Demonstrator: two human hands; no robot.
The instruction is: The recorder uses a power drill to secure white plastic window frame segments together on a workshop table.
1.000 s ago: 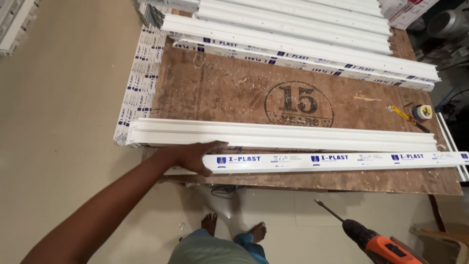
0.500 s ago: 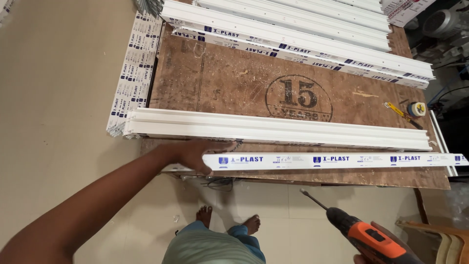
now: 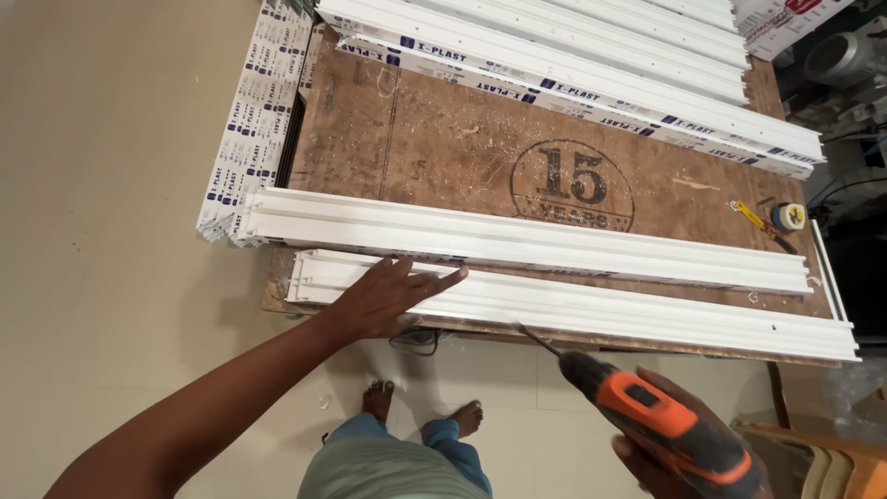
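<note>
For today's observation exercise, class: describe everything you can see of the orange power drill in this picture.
The cordless drill has an orange body with dark grey or black grip parts, plastic by its look. A thin dark bit juts from its chuck, slanting up and left, its tip at the near edge of the closest white profile strip. The right hand grips it at the bottom right of the view, over the tiled floor. Its lower part is cut off by the frame.

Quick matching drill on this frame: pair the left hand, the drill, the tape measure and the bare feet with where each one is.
1 left hand
2 drill
3 tape measure
4 bare feet

A far right of the brown board
B flat on the nearest white strip
C on the tiled floor under the board's near edge
D in the right hand, bit at the strip's near edge

Pairs: 1-B, 2-D, 3-A, 4-C
</note>
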